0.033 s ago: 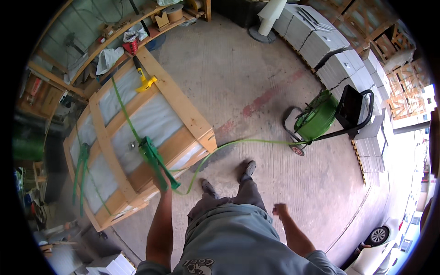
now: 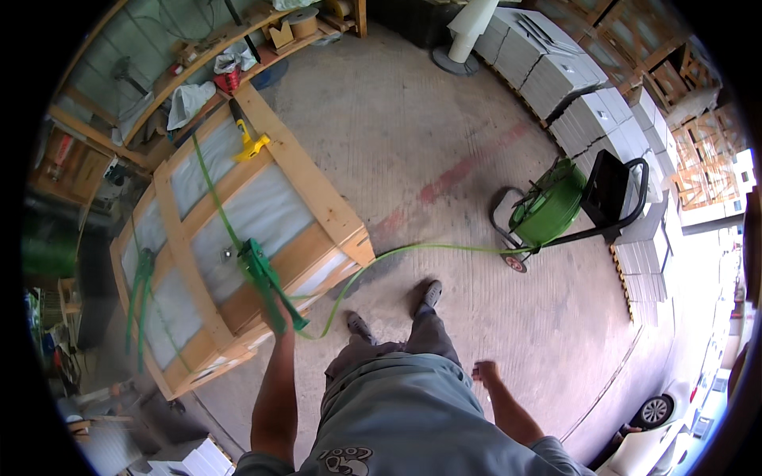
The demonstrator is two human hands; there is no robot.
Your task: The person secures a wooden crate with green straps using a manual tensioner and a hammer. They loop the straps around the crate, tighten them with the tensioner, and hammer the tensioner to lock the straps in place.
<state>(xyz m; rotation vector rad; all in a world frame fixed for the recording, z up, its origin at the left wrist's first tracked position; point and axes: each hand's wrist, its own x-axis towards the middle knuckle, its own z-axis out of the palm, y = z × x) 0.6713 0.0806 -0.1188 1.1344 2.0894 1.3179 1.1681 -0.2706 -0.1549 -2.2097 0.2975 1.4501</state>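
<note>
Left hand (image 2: 279,319) gripping the long green metal tool (image 2: 255,263), right hand (image 2: 486,371) curled, a sideways tilt could, I reckon, let the flat green plastic strap (image 2: 214,191) slip.

Green strap (image 2: 209,176), green tool (image 2: 258,266), tan wooden crate (image 2: 305,186)
White sheeting (image 2: 258,202), yellow hammer (image 2: 252,147) with black grip (image 2: 236,111), green reel (image 2: 554,210), black cart (image 2: 605,189), pale grey boxes (image 2: 559,78), grey-blue shirt (image 2: 401,408) with a black-and-white print (image 2: 347,461), grey floor (image 2: 381,103) with a faded red stripe (image 2: 464,172)
</note>
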